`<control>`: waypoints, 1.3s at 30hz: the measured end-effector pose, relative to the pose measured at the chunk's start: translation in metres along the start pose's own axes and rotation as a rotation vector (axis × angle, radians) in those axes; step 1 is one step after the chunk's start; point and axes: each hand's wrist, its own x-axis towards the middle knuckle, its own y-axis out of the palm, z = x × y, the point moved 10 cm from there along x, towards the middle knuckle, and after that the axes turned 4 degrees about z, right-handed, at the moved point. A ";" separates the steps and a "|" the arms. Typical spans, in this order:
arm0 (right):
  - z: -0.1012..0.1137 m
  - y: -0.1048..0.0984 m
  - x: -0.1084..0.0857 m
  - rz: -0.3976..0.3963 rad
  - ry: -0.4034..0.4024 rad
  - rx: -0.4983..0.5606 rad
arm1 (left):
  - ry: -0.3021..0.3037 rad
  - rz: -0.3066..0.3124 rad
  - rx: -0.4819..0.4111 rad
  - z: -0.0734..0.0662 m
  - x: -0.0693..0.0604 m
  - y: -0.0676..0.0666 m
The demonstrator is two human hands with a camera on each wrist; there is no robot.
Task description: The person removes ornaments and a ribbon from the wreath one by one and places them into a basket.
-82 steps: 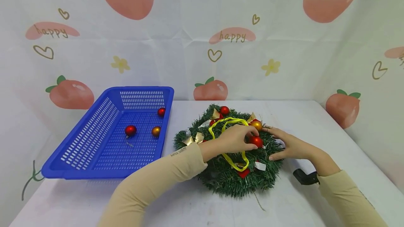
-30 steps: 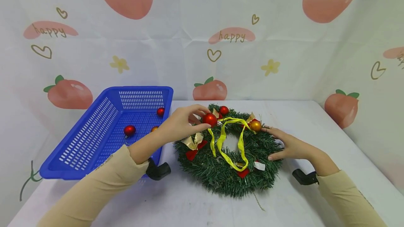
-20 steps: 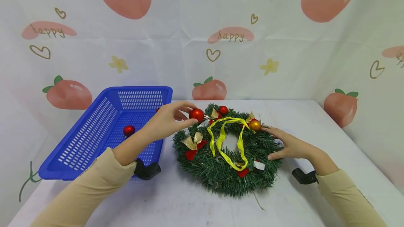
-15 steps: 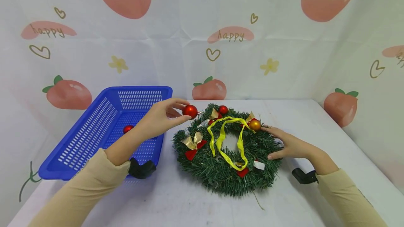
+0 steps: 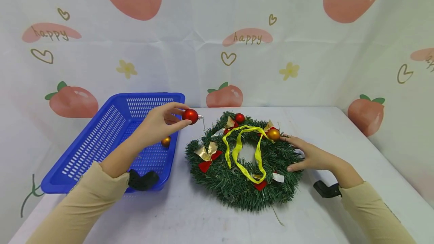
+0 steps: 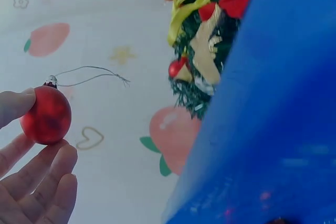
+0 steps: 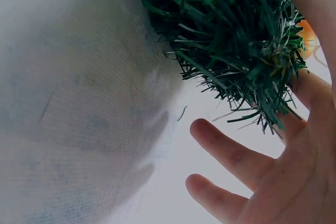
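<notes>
My left hand (image 5: pixel 156 124) pinches a red Christmas bauble (image 5: pixel 190 116) between thumb and fingertips, over the right rim of the blue basket (image 5: pixel 171 169). The bauble's silver cap and thread loop show in the left wrist view, apart from the wreath. A green Christmas wreath (image 5: pixel 234 193) lies flat on the table, dressed with bows, a yellow ribbon (image 5: pixel 259 157), a red bauble (image 5: pixel 239 118) and a gold bauble (image 5: pixel 273 134). At the wreath's right edge rests my right hand (image 5: pixel 313 156), its fingers and thumb spread against the greenery; two fingers (image 7: pixel 236 158) extend clear of it.
Inside the basket a gold bauble (image 5: pixel 165 141) lies by the right wall; my left hand and arm hide part of the basket floor. A patterned cloth (image 5: pixel 190 48) hangs behind the white table (image 5: pixel 203 223). A loose strand (image 5: pixel 278 217) trails from the wreath's front.
My left hand has carried the red bauble leftward from the wreath to the basket's right rim, hiding the basket's red baubles. The right hand has stayed at the wreath's edge.
</notes>
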 end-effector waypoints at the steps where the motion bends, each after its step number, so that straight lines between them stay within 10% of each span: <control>1: 0.000 0.000 0.000 0.001 0.000 -0.001 | -0.005 0.000 0.002 0.002 0.000 -0.002; 19: -0.002 0.000 0.001 -0.002 0.000 0.011 | -0.140 -0.028 0.073 0.048 0.001 -0.034; 39: -0.002 0.000 0.000 0.002 0.009 -0.003 | -0.202 0.042 0.138 0.087 0.002 -0.037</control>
